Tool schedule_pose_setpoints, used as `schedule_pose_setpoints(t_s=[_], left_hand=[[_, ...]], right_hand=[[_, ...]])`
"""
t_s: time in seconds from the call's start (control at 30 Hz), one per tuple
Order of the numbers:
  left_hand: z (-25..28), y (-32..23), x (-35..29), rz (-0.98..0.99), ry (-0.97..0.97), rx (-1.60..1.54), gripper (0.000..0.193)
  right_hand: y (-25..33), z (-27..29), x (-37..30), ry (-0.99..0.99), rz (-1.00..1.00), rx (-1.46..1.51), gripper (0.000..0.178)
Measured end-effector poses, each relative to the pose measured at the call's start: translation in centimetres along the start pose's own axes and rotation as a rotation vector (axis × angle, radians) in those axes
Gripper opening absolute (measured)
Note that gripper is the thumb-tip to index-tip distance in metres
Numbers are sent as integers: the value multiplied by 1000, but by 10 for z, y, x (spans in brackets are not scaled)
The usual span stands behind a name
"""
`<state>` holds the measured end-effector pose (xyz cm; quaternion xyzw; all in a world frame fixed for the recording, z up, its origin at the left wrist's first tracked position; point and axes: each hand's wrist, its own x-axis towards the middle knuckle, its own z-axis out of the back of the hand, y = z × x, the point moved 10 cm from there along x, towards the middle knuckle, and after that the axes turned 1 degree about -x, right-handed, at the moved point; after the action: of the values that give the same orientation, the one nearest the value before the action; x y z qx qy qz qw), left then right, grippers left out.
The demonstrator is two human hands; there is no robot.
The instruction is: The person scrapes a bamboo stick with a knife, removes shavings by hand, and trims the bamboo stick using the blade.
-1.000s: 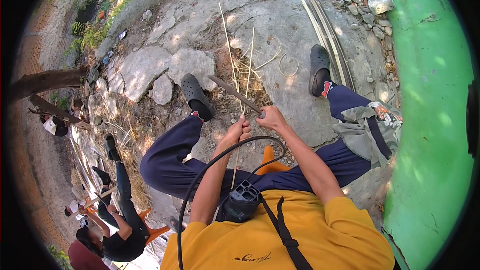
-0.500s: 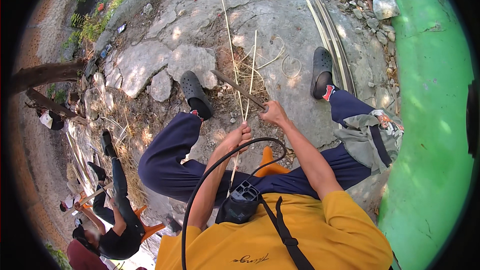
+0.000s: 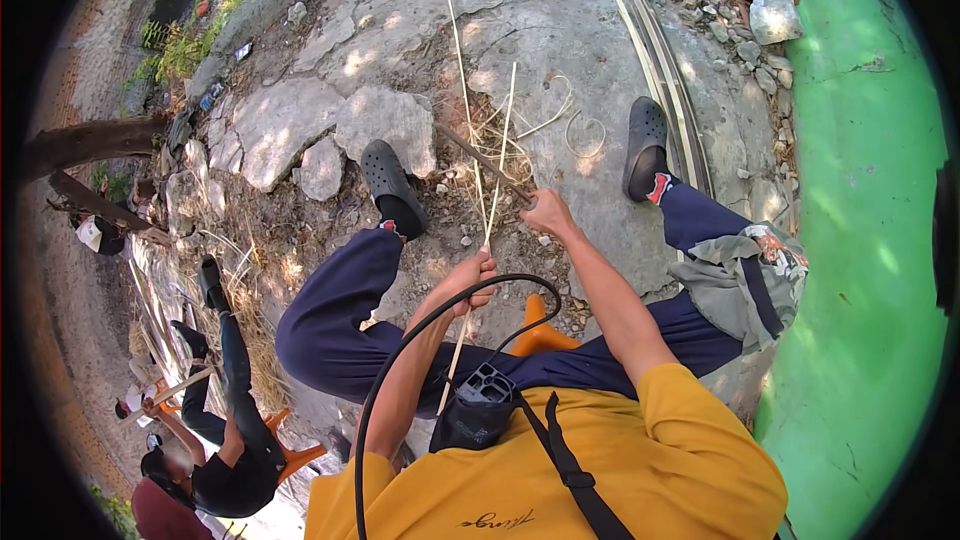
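Note:
My left hand (image 3: 468, 280) is closed around a thin pale split strip (image 3: 506, 120), which looks like bamboo or cane. Above this fist it forks into two long, narrow lengths leaning apart over the ground, and a tail runs down past my wrist towards my lap. My right hand (image 3: 548, 215) grips one end of a long, narrow, dark brown blade-like tool (image 3: 458, 141). Its far end slants up and left across the two lengths. Whether it touches them I cannot tell.
Between my clog-shod feet lie curly pale shavings (image 3: 515, 155). Longer slats (image 3: 665, 80) rest beyond my right foot. A black cable (image 3: 400, 360) loops over my left forearm. Broken concrete slabs (image 3: 385, 130) lie left; a green surface (image 3: 850, 240) borders the right. Another person (image 3: 235, 470) sits lower left, holding a slat.
My left hand has drawn slightly down and left towards my body, bringing the forked strip with it. The tool in my right hand has shifted a little right and its blade looks turned.

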<state>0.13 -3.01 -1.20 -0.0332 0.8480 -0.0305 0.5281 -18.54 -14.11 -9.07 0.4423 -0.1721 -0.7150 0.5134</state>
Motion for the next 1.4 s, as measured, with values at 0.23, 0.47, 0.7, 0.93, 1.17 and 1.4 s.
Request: schedule_pose_setpoints(t_s=[0.23, 0.47, 0.7, 0.93, 1.17, 1.4], left_hand=[[9, -20, 6, -68, -14, 21, 47], [-7, -10, -17, -22, 89, 36, 45], [-2, -18, -20, -30, 11, 18, 44], [-20, -4, -29, 35, 101, 51, 44], [-13, -21, -20, -117, -13, 176, 44], [-2, -3, -10, -66, -9, 63, 44]], right_hand=[[34, -1, -34, -26, 95, 26, 43], [8, 8, -10, -87, 34, 73, 38], [37, 7, -21, 18, 11, 126, 35], [-13, 22, 9, -46, -43, 146, 37], [12, 1, -16, 46, 87, 116, 31], [-5, -2, 9, 0, 52, -78, 47]])
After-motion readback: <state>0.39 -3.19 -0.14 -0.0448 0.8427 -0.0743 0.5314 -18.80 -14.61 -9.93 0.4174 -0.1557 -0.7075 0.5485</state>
